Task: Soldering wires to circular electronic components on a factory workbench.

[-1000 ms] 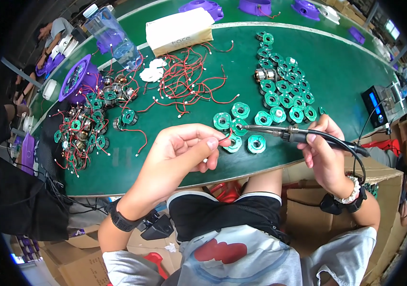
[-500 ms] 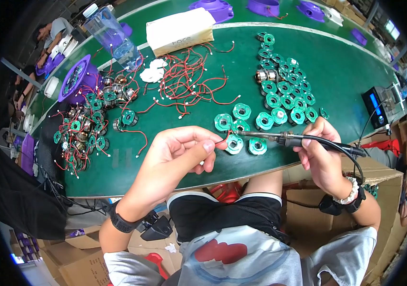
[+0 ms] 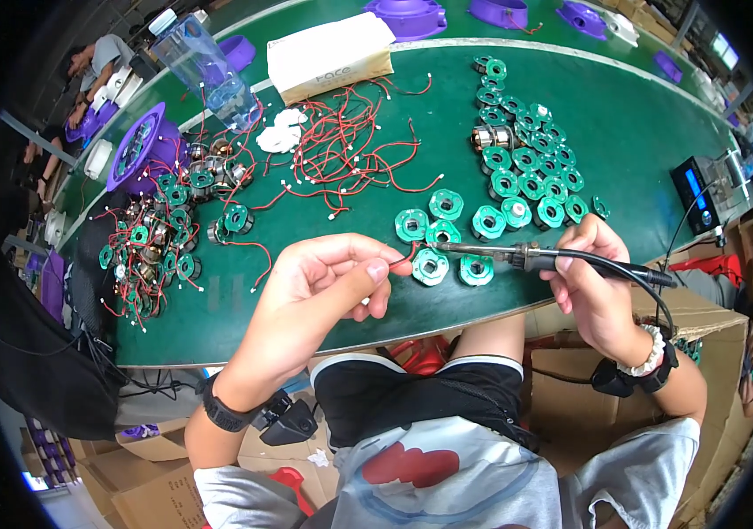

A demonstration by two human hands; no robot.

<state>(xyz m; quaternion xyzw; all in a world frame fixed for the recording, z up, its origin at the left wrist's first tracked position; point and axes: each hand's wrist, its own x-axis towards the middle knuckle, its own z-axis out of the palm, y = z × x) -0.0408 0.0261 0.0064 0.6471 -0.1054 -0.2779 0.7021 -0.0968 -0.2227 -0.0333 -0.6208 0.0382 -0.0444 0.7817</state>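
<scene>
My left hand (image 3: pixel 323 286) pinches a thin red and black wire (image 3: pixel 405 259) between thumb and fingertips. In my right hand (image 3: pixel 595 286) is a soldering iron (image 3: pixel 531 257), held like a pen and pointing left. Its tip meets the wire's end among a small group of green ring-shaped circuit boards, just above one board (image 3: pixel 430 267) and at the lower edge of another board (image 3: pixel 443 232). Whether the tip touches a board, I cannot tell. More green boards (image 3: pixel 531 188) stand in rows beyond my right hand.
Loose red wires (image 3: pixel 341 145) lie beside a white box (image 3: pixel 330 58). At left are wired motor parts (image 3: pixel 160 238), a purple housing (image 3: pixel 140 148) and a water bottle (image 3: pixel 209 75). A soldering station (image 3: pixel 696 196) stands at right. Other people sit at both sides.
My left hand has shifted slightly left with the wire; the iron has stayed nearly in place. Purple housings along the far strip have slid a little to the right.
</scene>
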